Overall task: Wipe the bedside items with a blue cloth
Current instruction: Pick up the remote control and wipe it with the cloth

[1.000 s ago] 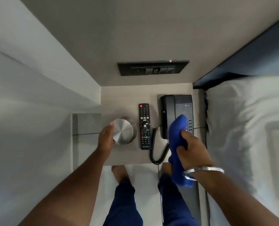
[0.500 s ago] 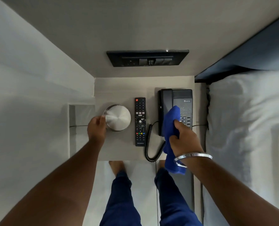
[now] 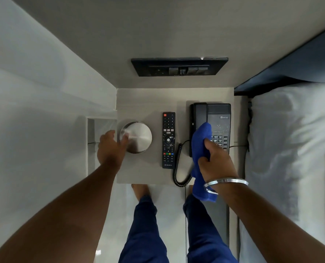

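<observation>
The blue cloth [image 3: 201,149] is bunched up in the right hand [image 3: 215,163]. The fingers are wrapped tight around its middle. The top of the cloth presses on the black phone [image 3: 217,118], where the handset meets the buttons. The bottom of the cloth hangs down past the near edge of the bedside table [image 3: 144,171].

The phone sits on the right side of the table. Its curly cord [image 3: 177,168] loops off the near edge. A black remote [image 3: 168,140] lies flat just left of the phone, not touching it. Left of the remote is a round silver tin [image 3: 137,137]. The left hand [image 3: 111,147] is at the left side of the tin, with the fingers spread a little and touching its edge. It is blurry, so I cannot tell if it grips the tin.

A silver bangle [image 3: 226,184] is on the right wrist. A white bed [image 3: 290,149] is to the right of the table. A black switch panel [image 3: 178,66] is on the far wall.
</observation>
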Demonstrator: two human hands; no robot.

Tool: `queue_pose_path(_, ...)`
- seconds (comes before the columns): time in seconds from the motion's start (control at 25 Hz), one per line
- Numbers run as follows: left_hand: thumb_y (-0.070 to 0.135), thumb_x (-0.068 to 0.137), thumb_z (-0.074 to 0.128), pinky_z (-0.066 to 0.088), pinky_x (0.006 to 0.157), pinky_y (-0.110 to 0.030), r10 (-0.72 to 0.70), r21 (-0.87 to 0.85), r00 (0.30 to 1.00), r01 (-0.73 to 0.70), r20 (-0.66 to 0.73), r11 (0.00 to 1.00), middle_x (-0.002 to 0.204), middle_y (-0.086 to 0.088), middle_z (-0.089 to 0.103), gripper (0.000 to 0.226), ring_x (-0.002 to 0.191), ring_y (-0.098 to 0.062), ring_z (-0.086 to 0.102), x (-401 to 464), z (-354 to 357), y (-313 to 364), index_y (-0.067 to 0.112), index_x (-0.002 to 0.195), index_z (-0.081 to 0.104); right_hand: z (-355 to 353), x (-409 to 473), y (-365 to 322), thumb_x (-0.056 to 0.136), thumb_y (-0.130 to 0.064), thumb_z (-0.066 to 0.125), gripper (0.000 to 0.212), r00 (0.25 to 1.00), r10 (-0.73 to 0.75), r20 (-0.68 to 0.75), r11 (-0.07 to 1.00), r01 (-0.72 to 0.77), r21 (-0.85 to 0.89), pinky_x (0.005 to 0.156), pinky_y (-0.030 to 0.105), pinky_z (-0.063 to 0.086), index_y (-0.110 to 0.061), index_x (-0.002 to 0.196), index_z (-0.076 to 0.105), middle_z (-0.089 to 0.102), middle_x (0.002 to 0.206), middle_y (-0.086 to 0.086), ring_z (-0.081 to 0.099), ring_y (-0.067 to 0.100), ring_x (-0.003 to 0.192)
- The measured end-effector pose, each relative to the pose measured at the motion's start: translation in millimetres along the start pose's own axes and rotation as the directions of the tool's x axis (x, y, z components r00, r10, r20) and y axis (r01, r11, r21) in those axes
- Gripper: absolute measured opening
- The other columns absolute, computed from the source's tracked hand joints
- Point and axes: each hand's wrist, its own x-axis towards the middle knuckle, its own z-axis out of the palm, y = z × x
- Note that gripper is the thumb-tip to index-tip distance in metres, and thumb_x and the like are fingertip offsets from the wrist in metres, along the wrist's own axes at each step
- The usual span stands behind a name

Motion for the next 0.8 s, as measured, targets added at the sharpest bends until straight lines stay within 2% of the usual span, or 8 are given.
queue_pose_path(0.08, 0.049, 0.092, 0.057, 0.054, 0.082, -0.043, 0.318, 0.199, 0.943, -0.294, -0.102, 0.935, 0.108, -0.009, 0.068, 0.041, 0.096, -0.025, 0.063, 3.5, 4.6, 40.7, 0.017, 0.117, 0.061, 0.0, -0.2, -0.4, 0.083, -0.001, 0.045, 0.026, 1.000, -0.012, -0.010, 1.000, 0.012, 0.004, 0.058, 0.025, 0.038, -0.013, 0.105, 0.050, 0.053, 0.083, 0.005, 0.052, 0.017, 0.066)
queue_pose_path(0.16, 0.052, 0.090, 0.058, 0.052, 0.075, -0.039, 0.488, 0.299, 0.872, -0.477, 0.042, 0.827, 0.094, -0.007, 0.069, 0.041, 0.083, -0.025, 0.063, 8.1, 23.7, 99.2, 0.014, 0.105, 0.063, -0.3, 1.3, 1.5, 0.083, -0.001, 0.045, 0.027, 1.000, -0.016, -0.017, 1.000, 0.016, -0.003, 0.064, 0.030, 0.039, -0.012, 0.107, 0.050, 0.053, 0.086, 0.006, 0.053, 0.023, 0.074)
queue_pose_path(0.24, 0.066, 0.082, 0.062, 0.049, 0.067, -0.034, 0.302, 0.346, 0.928, -0.363, 0.220, 0.865, 0.082, -0.004, 0.064, 0.052, 0.075, -0.025, 0.062, 13.8, 47.5, 150.5, 0.014, 0.092, 0.061, -2.6, 1.5, 5.8, 0.083, -0.002, 0.045, 0.028, 1.000, -0.010, -0.017, 1.000, 0.010, -0.008, 0.061, 0.026, 0.039, -0.014, 0.109, 0.050, 0.053, 0.087, 0.005, 0.052, 0.021, 0.074)
queue_pose_path(0.36, 0.061, 0.074, 0.075, 0.047, 0.071, -0.033, -0.019, 0.330, 0.916, -0.125, 0.402, 0.936, 0.100, -0.008, 0.071, 0.057, 0.094, -0.029, 0.068, 23.1, 76.7, 168.4, 0.013, 0.104, 0.067, -12.2, -3.3, 18.0, 0.084, -0.002, 0.046, 0.030, 1.000, 0.013, -0.007, 1.000, -0.013, 0.012, 0.060, 0.026, 0.041, -0.016, 0.111, 0.049, 0.054, 0.087, 0.004, 0.054, 0.021, 0.074)
queue_pose_path(0.48, 0.047, 0.074, 0.078, 0.051, 0.080, -0.034, -0.054, 0.144, 0.937, 0.004, 0.344, 0.990, 0.113, -0.013, 0.072, 0.055, 0.104, -0.033, 0.068, 17.4, 85.5, 155.2, 0.011, 0.112, 0.064, -27.9, -11.1, 32.5, 0.083, -0.002, 0.045, 0.035, 0.998, 0.050, -0.032, 0.998, -0.049, 0.027, 0.063, 0.028, 0.043, -0.018, 0.113, 0.049, 0.057, 0.086, 0.005, 0.057, 0.022, 0.075)
queue_pose_path(0.64, 0.039, 0.085, 0.071, 0.054, 0.078, -0.037, 0.137, -0.193, 0.948, -0.083, 0.287, 0.978, 0.101, -0.009, 0.071, 0.042, 0.090, -0.030, 0.067, -0.9, 59.0, 156.0, 0.012, 0.111, 0.053, -45.3, -34.5, 17.4, 0.080, 0.002, 0.044, 0.039, 0.992, 0.064, -0.105, 0.992, -0.052, 0.115, 0.059, 0.023, 0.044, -0.016, 0.114, 0.053, 0.060, 0.088, 0.010, 0.057, 0.025, 0.074)
queue_pose_path(0.72, 0.033, 0.085, 0.074, 0.053, 0.071, -0.030, 0.224, -0.405, 0.930, -0.092, 0.292, 0.910, 0.088, 0.000, 0.071, 0.026, 0.076, -0.017, 0.069, -13.3, 21.8, 168.6, 0.019, 0.101, 0.060, -58.8, -51.7, -7.6, 0.078, 0.004, 0.043, 0.036, 0.990, 0.023, -0.142, 0.990, -0.002, 0.143, 0.068, 0.036, 0.049, -0.013, 0.108, 0.054, 0.061, 0.086, 0.016, 0.059, 0.035, 0.077)
queue_pose_path(0.8, 0.019, 0.088, 0.073, 0.054, 0.061, -0.027, 0.228, -0.690, 0.915, 0.072, 0.334, 0.720, 0.078, -0.001, 0.072, 0.011, 0.065, -0.012, 0.072, -34.0, -29.1, 188.8, 0.019, 0.097, 0.067, -75.4, -76.2, -42.2, 0.077, 0.004, 0.044, 0.033, 0.980, -0.059, -0.190, 0.990, 0.081, 0.112, 0.069, 0.039, 0.049, -0.011, 0.105, 0.055, 0.059, 0.080, 0.015, 0.056, 0.034, 0.073)
